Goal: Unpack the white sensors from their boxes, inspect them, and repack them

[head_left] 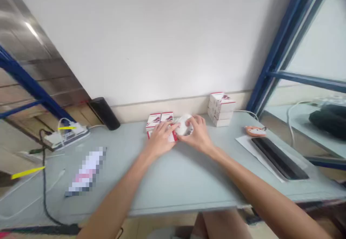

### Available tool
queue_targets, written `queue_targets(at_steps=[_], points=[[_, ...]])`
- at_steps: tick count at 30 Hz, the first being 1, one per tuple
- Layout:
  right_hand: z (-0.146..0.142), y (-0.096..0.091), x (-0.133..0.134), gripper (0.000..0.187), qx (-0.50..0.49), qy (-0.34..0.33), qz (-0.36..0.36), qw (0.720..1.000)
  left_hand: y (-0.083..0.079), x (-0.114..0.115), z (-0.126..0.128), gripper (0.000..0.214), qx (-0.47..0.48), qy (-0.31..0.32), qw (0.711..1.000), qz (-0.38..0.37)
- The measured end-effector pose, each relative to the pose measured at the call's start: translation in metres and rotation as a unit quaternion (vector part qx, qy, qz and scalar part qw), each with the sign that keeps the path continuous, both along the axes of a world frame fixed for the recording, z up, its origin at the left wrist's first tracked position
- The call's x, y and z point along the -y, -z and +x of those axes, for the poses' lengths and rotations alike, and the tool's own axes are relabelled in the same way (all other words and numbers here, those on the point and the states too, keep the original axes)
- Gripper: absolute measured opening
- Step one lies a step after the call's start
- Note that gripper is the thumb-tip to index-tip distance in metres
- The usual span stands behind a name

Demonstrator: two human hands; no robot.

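A person's two bare hands work close together near the middle of the back edge of a pale grey-blue table (186, 181). Between them is a rounded white object (183, 125), too blurred to identify, just right of a cluster of small red-and-white cartons (153, 119). The likeliest mishap is a slip: the white object looks smooth and rounded, so uneven finger pressure could let it slide or roll along the table. The hands are also crowded against the cartons, and a sideways push from the left could knock them out of line or shove them towards the back edge. Further right along that edge, a stack of matching cartons (221, 110) stands near the right hand; a wide swing of the elbow or wrist could topple it.

The right hand (198, 133) is partly closed, thumb and fingers curved round the white object from its right side. The left hand (162, 138) is palm down, fingers loosely spread over the nearer cartons, its fingertips reaching to the white object's left side; whether it grips anything cannot be told. Towards the table's right edge, well apart from the hands, a black slab-like device (279, 158) lies on a white sheet (244, 143).
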State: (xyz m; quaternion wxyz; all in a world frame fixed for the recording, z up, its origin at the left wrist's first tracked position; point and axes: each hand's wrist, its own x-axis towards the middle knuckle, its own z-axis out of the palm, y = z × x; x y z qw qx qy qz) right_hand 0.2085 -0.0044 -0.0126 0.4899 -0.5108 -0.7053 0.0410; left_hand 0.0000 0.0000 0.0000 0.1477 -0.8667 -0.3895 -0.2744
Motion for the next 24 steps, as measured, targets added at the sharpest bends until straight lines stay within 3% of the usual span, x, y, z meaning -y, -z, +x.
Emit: queue_targets(at_steps=[8,16,21,24], points=[[0.006,0.001,0.004,0.044,-0.018,-0.042,-0.026,0.999,0.001,-0.002,0.002,0.06,0.073,-0.015,0.997,0.004],[0.006,-0.003,0.012,0.018,0.007,-0.099,0.049,0.994,0.0,-0.002,0.004,0.062,0.13,0.008,0.991,0.031],[-0.005,-0.015,0.031,0.039,0.041,-0.216,0.061,0.974,0.0,0.001,0.005,0.074,0.188,0.014,0.982,0.004],[-0.012,-0.018,0.037,0.042,0.03,-0.196,0.089,0.976,0.0,0.002,0.008,0.077,0.261,0.01,0.965,-0.007]])
